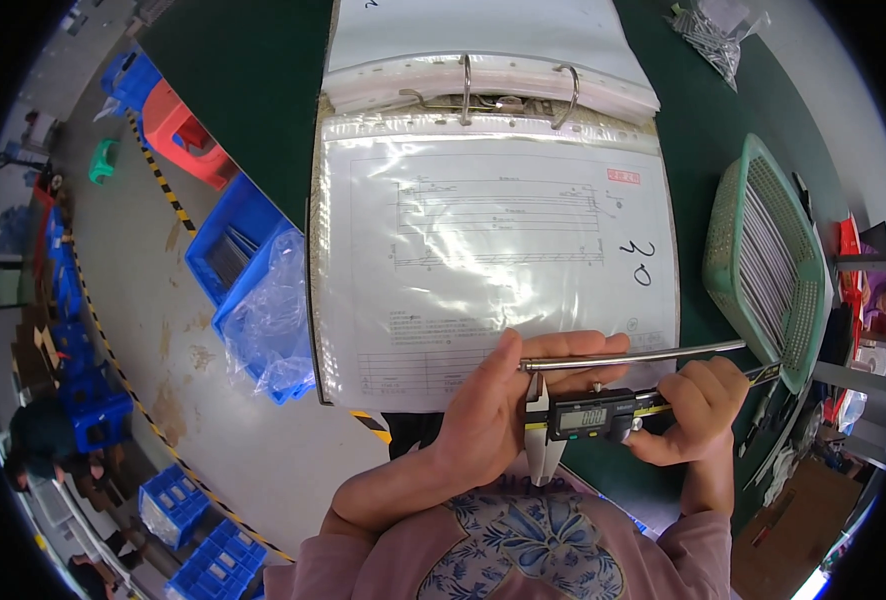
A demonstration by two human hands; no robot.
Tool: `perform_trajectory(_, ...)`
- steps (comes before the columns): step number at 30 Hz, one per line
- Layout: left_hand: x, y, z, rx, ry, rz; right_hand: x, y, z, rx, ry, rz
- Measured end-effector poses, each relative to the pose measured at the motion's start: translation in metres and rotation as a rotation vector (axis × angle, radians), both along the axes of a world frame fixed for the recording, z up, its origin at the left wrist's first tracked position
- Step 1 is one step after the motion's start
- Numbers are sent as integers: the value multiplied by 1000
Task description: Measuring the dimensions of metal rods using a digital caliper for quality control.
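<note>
My left hand (481,405) is turned palm up over the lower edge of an open ring binder (483,310). Across its fingers lies a thin shiny metal rod (653,355), one end near the thumb and the other reaching right toward a green basket. Closed around the beam of a digital caliper (591,418) is my right hand (698,408), its thumb by the slider. The caliper's jaws sit beside the left palm, just below the rod's left end, and look closed together. Part of the caliper's beam is hidden by the right fingers.
To the right stands the green basket (721,235) full of metal rods (763,250). A clear bag of small metal parts (711,42) lies at the far right of the dark green table (243,90). Blue crates (225,225) and a red stool (178,125) are on the left.
</note>
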State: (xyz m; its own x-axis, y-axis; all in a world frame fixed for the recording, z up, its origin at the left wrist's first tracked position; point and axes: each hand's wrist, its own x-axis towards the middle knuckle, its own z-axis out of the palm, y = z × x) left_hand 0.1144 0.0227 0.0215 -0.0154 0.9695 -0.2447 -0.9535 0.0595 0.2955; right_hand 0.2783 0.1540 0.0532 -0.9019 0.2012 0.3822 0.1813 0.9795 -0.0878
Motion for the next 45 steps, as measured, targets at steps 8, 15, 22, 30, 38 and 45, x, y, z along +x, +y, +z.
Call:
perform_trajectory(8, -1, 0, 1, 7, 18, 0, 2, 0, -1, -21, 0, -4)
perform_trajectory(15, 2, 1, -4, 11, 38, -32, 3, -1, -3, -17, 16, 4)
perform_trajectory(22, 2, 0, -7, 28, 22, -31, 5, -1, -3, -34, -4, 1)
perform_trajectory(30, 1, 0, -8, 48, 15, -33, 3, -1, -1, -19, -1, 7)
perform_trajectory(38, 3, -1, -12, 76, -62, 5, 4, -3, -1, -20, -14, -7)
perform_trajectory(45, 2, -1, -9, 53, 24, -21, 5, -3, -2, -30, -32, -4)
